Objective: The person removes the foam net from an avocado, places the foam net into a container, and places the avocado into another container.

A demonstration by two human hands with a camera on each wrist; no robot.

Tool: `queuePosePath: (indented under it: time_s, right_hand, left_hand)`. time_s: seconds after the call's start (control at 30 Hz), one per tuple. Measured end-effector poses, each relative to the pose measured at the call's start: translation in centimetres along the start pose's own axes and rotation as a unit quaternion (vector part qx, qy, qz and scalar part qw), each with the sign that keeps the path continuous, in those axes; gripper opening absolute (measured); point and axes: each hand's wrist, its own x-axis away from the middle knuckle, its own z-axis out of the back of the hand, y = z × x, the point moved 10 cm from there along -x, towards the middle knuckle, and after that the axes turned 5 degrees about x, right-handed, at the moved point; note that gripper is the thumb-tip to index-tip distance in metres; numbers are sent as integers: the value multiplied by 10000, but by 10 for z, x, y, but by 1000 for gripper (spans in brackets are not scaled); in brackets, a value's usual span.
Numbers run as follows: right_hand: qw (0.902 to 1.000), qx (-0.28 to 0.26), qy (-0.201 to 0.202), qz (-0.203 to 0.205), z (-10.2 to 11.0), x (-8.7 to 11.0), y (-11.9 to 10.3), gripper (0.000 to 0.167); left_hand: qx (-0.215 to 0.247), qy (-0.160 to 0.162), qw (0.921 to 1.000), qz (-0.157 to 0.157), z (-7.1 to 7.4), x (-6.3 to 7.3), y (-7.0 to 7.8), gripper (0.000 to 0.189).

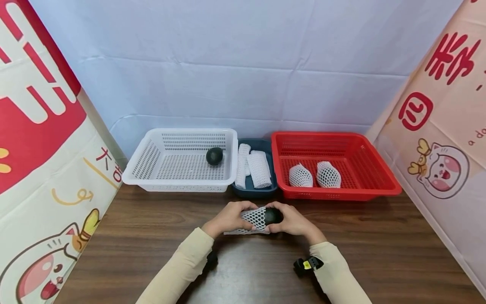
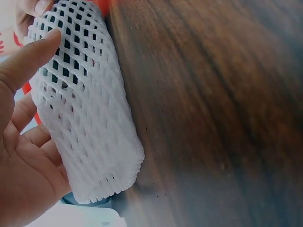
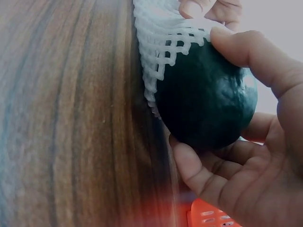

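ok so my left hand [image 1: 229, 217] has thumb and fingers closed round white foam net [image 1: 252, 218], my right hand [image 1: 293, 220] grips bare end of dark green fruit [image 1: 274, 215] at net's mouth

fruit sits partway in net, bare end to right, held between my hands at wooden surface [image 1: 167, 245], near side of blue tray [image 1: 255, 194]

more nets [image 1: 260, 169] in tray, white basket [image 1: 178, 187] left of it with one bare fruit [image 1: 214, 156], red basket [image 1: 349, 194] right of it, two netted fruits [image 1: 328, 175] in its left half
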Motion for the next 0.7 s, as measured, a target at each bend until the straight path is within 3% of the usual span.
queuePosePath:
  time_s: [0.27,0.7]
  right_hand:
    - [9999,-80,85,-43,7,4,1,60]
    - [9984,-12,378,-414,29,16,13,64]
  left_hand:
    - [17,135,9998,-119,8,3,0,40]
    - [120,346,9993,-77,36,21,-13,34]
